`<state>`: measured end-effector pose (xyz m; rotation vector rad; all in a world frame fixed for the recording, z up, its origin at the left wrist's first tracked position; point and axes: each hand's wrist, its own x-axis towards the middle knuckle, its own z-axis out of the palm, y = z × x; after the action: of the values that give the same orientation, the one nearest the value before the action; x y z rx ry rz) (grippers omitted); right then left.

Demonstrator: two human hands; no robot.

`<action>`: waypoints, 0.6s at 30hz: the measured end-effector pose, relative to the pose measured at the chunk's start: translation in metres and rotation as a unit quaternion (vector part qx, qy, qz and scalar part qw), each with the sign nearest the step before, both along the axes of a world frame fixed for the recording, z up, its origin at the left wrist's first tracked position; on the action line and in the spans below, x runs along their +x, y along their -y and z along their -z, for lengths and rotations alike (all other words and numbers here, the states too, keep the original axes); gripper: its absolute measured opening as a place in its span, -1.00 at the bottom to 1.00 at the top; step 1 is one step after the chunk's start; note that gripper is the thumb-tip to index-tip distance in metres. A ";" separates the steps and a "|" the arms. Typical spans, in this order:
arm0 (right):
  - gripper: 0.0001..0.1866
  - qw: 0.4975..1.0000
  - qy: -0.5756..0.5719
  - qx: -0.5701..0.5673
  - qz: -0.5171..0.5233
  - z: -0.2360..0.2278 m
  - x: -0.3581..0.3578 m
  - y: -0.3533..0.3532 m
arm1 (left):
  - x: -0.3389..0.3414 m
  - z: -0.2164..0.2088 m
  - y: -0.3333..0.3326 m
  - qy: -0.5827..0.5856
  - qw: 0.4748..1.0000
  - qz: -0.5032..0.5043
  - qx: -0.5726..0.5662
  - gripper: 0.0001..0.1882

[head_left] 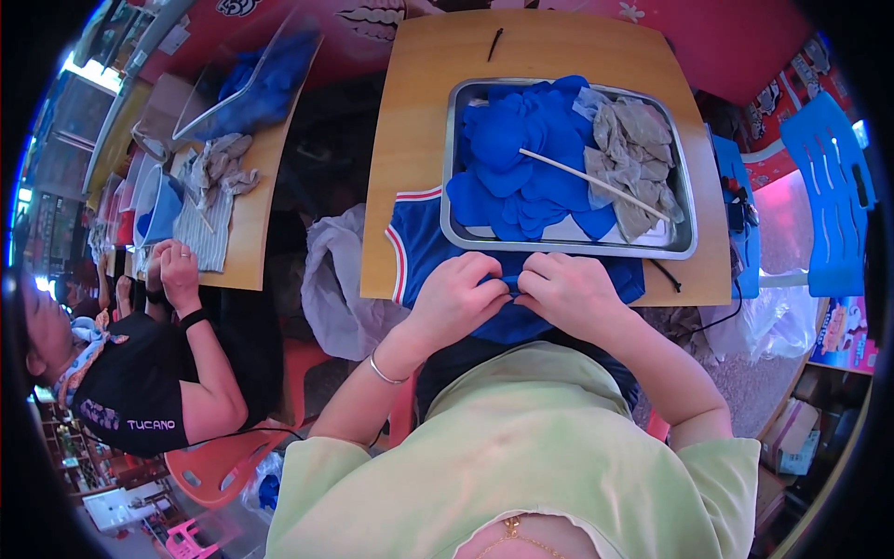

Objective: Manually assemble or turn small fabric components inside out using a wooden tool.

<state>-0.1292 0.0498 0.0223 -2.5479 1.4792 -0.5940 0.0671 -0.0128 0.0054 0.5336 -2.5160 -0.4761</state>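
At the table's near edge, my left hand [463,296] and my right hand [570,294] come close together, fingers pinched on a small piece of blue fabric [508,282]. Below and around them lies a blue sleeveless jersey [421,244] with red and white trim, partly hanging over the edge. Just beyond my hands a metal tray [568,249] rests partly on the jersey. It holds a heap of rounded blue fabric pieces [503,140], a crumpled beige cloth [635,140] and a thin pale stick [593,182] lying across both.
A co-worker [140,373] sits at the left beside another wooden table [253,205] with a clear bin [256,93] of blue pieces. White cloth [345,279] hangs between the tables. A blue chair [829,196] stands at the right. A black strip [495,44] lies at the table's far end.
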 end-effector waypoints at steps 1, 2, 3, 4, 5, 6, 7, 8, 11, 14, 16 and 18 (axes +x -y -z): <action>-0.77 1.000 0.007 0.003 0.001 0.000 0.000 0.000 | 0.001 0.000 0.000 -0.005 1.000 0.001 0.006 -0.85; -0.77 1.000 0.007 0.004 0.001 0.000 0.000 0.000 | 0.002 0.000 0.000 -0.009 1.000 0.003 0.013 -0.85; -0.76 1.000 0.015 0.000 -0.003 0.000 0.000 0.000 | 0.002 0.002 -0.001 -0.009 1.000 0.003 0.014 -0.85; -0.76 1.000 0.023 -0.004 -0.007 0.000 0.001 0.000 | 0.002 0.004 -0.001 -0.021 0.999 0.004 0.029 -0.85; -0.76 1.000 0.023 -0.004 -0.008 0.000 0.001 0.000 | 0.003 0.005 0.000 -0.034 0.999 0.003 0.042 -0.84; -0.76 1.000 0.028 -0.002 0.004 0.001 0.002 0.001 | 0.001 0.005 0.000 -0.034 0.999 0.001 0.042 -0.84; -0.76 0.999 0.033 0.000 0.015 0.002 0.003 0.001 | -0.002 0.006 0.000 -0.055 0.997 0.005 0.060 -0.84; -0.76 0.999 0.034 0.001 0.013 0.002 0.002 0.001 | -0.004 0.006 0.000 -0.076 0.994 0.008 0.079 -0.83; -0.76 0.999 0.036 0.009 0.030 0.002 -0.002 0.002 | -0.001 0.007 0.003 -0.062 0.994 -0.001 0.088 -0.82; -0.75 0.998 0.052 0.028 0.022 0.001 0.000 0.005 | 0.000 0.008 0.001 -0.064 0.991 -0.013 0.120 -0.82; -0.75 0.996 0.076 0.041 0.036 0.001 -0.001 0.005 | -0.001 0.009 0.002 -0.072 0.987 -0.020 0.140 -0.82; -0.76 0.993 0.096 0.050 0.042 0.002 -0.002 0.005 | -0.003 0.011 0.002 -0.087 0.983 -0.001 0.163 -0.81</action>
<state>-0.1310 0.0451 0.0200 -2.2911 1.5145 -0.7331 0.0639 -0.0150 -0.0060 0.5866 -2.2813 -0.9022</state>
